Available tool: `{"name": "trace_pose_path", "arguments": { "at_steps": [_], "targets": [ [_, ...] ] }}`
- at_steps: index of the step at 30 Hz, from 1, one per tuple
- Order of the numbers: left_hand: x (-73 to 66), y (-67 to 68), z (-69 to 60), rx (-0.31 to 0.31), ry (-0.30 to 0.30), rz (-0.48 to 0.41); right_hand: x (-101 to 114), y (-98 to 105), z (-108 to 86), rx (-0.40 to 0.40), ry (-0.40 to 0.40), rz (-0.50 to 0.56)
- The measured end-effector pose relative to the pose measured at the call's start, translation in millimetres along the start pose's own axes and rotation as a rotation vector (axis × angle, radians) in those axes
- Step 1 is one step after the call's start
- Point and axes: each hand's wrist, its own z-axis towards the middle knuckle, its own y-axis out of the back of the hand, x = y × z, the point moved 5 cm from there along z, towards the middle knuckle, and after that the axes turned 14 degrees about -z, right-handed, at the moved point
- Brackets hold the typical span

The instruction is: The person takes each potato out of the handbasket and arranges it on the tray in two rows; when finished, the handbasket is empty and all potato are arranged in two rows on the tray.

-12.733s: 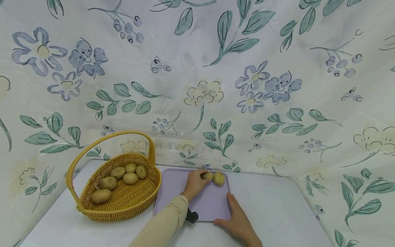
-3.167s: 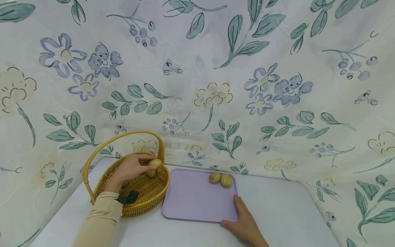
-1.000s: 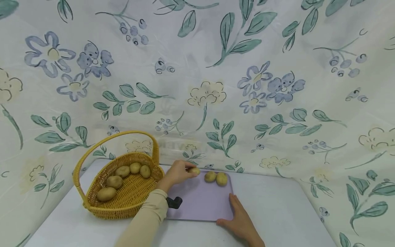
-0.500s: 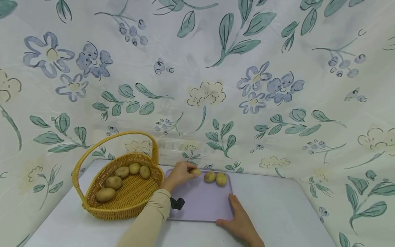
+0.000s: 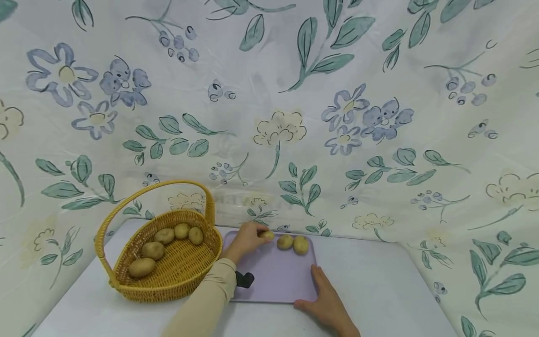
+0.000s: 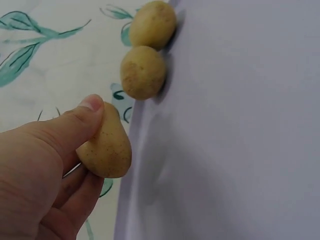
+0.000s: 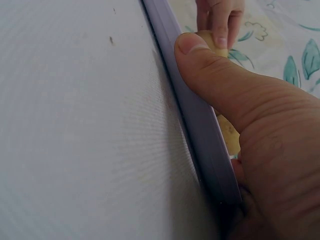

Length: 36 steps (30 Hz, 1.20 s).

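Note:
My left hand [image 5: 248, 239] pinches a potato [image 6: 107, 145] between thumb and fingers, over the back edge of a lilac tray [image 5: 278, 276]. In the left wrist view that potato appears apart from the tray, with a shadow on the tray beside it. Two potatoes, one [image 5: 285, 242] to the left of the other [image 5: 301, 245], lie side by side in the tray's back right corner. My right hand [image 5: 326, 302] holds the tray's front right corner, thumb on the front edge and fingers along the right side; part of these fingers is hidden in the right wrist view.
On the left stands a yellow wicker basket [image 5: 168, 288] with a tall arched handle and several potatoes [image 5: 153, 251] in it. Both basket and tray are on a white table [image 5: 370, 285]. A floral-patterned cloth [image 5: 236, 107] hangs behind. A black strap piece [image 5: 245, 279] is on my left wrist.
Over the last seconds my left hand brought a potato from the basket to the tray's back edge. In the last second it shifted only slightly. My right hand stayed at the tray corner.

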Motion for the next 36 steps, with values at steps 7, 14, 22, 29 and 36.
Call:
{"name": "trace_pose_path", "arguments": {
  "at_steps": [7,14,22,29,36],
  "targets": [
    [7.0,-8.5,-1.1,-0.031,0.026,0.023,0,-1,0.2,-0.007,0.013,-0.003],
    [9.6,-12.3,-1.3,-0.024,0.07,0.034,1,-1,-0.6,-0.009,0.027,-0.007],
    [9.4,-15.3,-0.8,-0.037,0.058,0.036,0,0,0.4,-0.008,0.021,0.002],
    [13.6,-17.7,-0.3,-0.045,0.094,0.031,-1,-1,0.5,-0.011,0.02,-0.008],
    [14.5,-18.5,0.1,-0.07,0.082,0.025,-1,-1,-0.5,-0.018,0.026,-0.017]
  ]
}}
